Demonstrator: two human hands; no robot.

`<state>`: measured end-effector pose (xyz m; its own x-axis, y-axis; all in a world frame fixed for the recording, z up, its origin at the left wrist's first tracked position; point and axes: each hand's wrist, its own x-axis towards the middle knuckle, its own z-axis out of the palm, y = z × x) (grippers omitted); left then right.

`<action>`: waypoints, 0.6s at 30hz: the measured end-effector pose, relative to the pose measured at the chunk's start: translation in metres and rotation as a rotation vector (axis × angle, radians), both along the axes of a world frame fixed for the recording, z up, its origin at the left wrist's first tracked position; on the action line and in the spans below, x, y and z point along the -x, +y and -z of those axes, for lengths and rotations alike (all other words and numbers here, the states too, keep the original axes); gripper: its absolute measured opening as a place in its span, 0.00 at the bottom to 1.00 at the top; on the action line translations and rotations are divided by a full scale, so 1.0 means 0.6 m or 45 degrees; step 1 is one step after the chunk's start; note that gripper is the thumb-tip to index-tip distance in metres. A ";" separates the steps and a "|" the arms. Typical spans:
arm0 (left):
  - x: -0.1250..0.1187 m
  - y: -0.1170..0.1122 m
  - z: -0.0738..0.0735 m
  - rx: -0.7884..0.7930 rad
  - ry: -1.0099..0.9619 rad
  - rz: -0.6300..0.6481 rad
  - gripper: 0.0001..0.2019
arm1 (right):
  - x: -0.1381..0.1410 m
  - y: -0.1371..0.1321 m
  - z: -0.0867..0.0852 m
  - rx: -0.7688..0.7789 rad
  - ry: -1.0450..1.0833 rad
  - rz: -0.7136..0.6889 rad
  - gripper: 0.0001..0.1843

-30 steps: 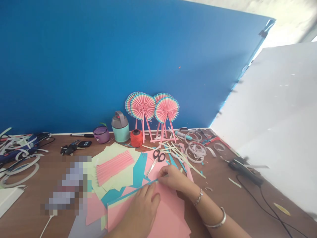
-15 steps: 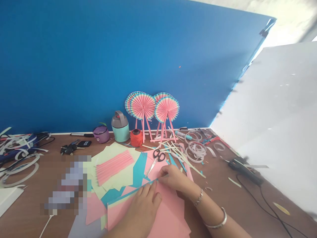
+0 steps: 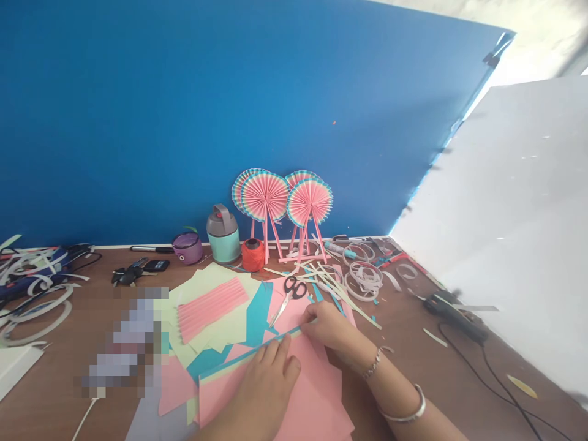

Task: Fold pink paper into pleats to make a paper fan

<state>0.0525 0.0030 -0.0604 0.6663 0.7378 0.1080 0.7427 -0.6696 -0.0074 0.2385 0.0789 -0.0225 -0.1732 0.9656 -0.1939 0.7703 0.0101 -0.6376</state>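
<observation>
A pink sheet of paper (image 3: 220, 395) lies before me, with a blue strip and a pale yellow strip along its far edge. My left hand (image 3: 264, 383) rests on it, fingers spread flat near the strips. At the far right end of that edge, my right hand (image 3: 324, 324) is closed in a pinch on the blue paper strip (image 3: 239, 358); its fingertips are partly hidden. Just beyond the edge are scissors (image 3: 288, 297) with black handles, lying closed on pink paper. A pleated pink paper (image 3: 214, 309) sits on pale yellow sheets (image 3: 202, 285) to the left.
Pink paper pinwheels (image 3: 265, 196) on stick legs stand by the blue wall. Beside them are a red spool (image 3: 252, 254), a teal flask (image 3: 223, 239) and a purple cup (image 3: 187, 248). Tape coils (image 3: 362, 282), paper strips and a black glue gun (image 3: 454, 315) with its cord lie right.
My right hand has slid a little to the right along the paper's far edge, showing more of the blue strip. My left hand stays in place.
</observation>
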 end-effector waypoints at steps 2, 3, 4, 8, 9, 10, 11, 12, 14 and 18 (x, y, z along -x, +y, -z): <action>0.000 0.000 0.000 0.004 0.002 0.000 0.18 | 0.001 -0.001 -0.001 -0.009 -0.004 0.004 0.07; 0.000 0.000 0.000 0.005 0.000 0.000 0.19 | 0.002 -0.001 -0.002 -0.009 -0.006 0.007 0.07; 0.000 0.001 0.000 0.003 -0.001 0.000 0.19 | 0.003 -0.002 -0.003 -0.006 -0.010 0.011 0.07; -0.001 0.000 0.001 -0.007 0.000 -0.001 0.19 | 0.010 -0.005 -0.009 0.011 -0.058 0.054 0.08; -0.002 0.000 0.000 -0.011 -0.005 -0.010 0.19 | 0.012 -0.005 -0.009 0.017 -0.078 0.069 0.08; -0.002 0.000 0.000 -0.015 -0.011 -0.015 0.19 | 0.013 -0.005 -0.009 0.023 -0.095 0.082 0.07; -0.003 -0.001 0.000 -0.018 -0.015 -0.019 0.19 | 0.013 -0.005 -0.009 0.031 -0.109 0.093 0.06; -0.003 -0.001 0.000 -0.017 -0.014 -0.020 0.19 | 0.013 -0.004 -0.008 0.038 -0.118 0.100 0.06; -0.004 -0.001 0.001 -0.009 -0.002 -0.010 0.19 | 0.010 -0.001 -0.005 0.052 -0.118 0.108 0.04; -0.002 0.000 -0.001 0.018 0.001 -0.002 0.19 | -0.002 0.004 -0.004 0.088 -0.069 0.085 0.05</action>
<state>0.0537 0.0031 -0.0598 0.6651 0.7404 0.0971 0.7438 -0.6684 0.0016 0.2397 0.0814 -0.0202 -0.0964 0.9586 -0.2681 0.8011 -0.0852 -0.5925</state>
